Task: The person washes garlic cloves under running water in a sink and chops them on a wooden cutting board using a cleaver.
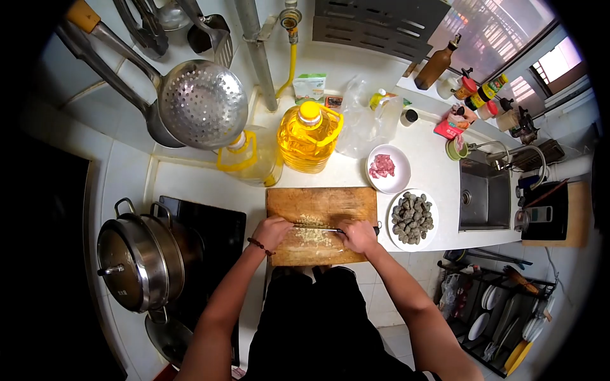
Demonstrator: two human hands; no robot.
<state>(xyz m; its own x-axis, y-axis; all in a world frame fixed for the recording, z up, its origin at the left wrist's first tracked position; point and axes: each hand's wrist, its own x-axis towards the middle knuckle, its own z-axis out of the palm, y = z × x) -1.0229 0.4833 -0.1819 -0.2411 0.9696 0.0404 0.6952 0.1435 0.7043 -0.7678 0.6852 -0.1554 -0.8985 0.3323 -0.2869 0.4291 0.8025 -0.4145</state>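
Observation:
A kitchen knife (321, 228) lies crosswise over a wooden cutting board (283, 200), its blade seen nearly edge-on. My right hand (359, 235) is wrapped round the handle end, and the black butt of the handle sticks out beyond it. At the blade's other end, my left hand (271, 233) has its fingers closed on the tip. Pale, finely chopped bits (312, 239), which look like garlic, are spread on the board under and around the blade. Just past the board's right corner stand a white bowl of cut pink meat (382, 166) and a plate of grey shellfish (412, 218).
A full oil jug (309, 141) and an emptier jug (252, 155) stand behind the board. To the left, a steel pot (136, 257) sits by a black cooktop (219, 225). A strainer ladle (203, 105) hangs above. The sink (486, 197) is at right.

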